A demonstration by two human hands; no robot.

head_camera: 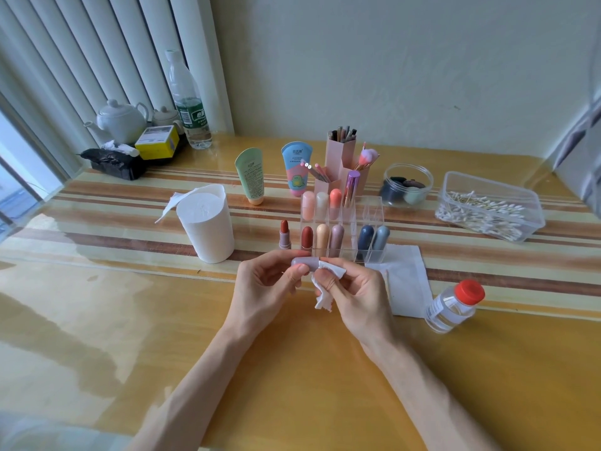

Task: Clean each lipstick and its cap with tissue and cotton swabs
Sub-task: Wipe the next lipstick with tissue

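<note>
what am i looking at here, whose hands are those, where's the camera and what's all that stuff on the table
There is no machine here: a person works with two bare hands. The single picture comes from a camera worn on the person's head, looking forward and down. The left hand holds a lilac cap sideways; it seems to belong to the open lipstick standing on the table. The right hand pinches a tissue against the cap's end, as if to wipe it. Behind the hands stands a clear organizer with more lipsticks. To the left is a tissue roll. To the right lie a flat tissue, a bottle with a red top, and a box of cotton swabs.
</note>
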